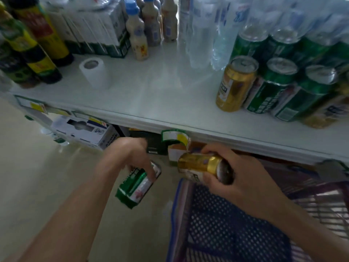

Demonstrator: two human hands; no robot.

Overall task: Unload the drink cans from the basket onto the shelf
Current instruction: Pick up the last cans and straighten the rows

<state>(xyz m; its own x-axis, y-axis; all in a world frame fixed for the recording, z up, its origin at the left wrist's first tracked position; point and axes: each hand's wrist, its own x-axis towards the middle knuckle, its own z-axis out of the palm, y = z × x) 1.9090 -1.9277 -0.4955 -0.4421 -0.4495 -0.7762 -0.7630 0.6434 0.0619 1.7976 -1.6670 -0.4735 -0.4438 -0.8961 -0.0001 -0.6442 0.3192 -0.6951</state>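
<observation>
- Both hands loaded, both below the front lip of the shelf point(170, 103).
- The left hand point(130, 156) has its fingers curled over the top end of a green can point(137, 183), which hangs tilted under the shelf edge, left of the basket point(226, 220).
- The right hand point(243, 178) wraps a gold can point(200, 167) lying on its side, just under that same shelf edge, above the basket rim.
- On the shelf's right end a gold can point(236, 84) stands beside green ones.
- These look like rigid, smooth metal, probably full and weighty; gripping round the body seems safer than holding by the rim.
</observation>
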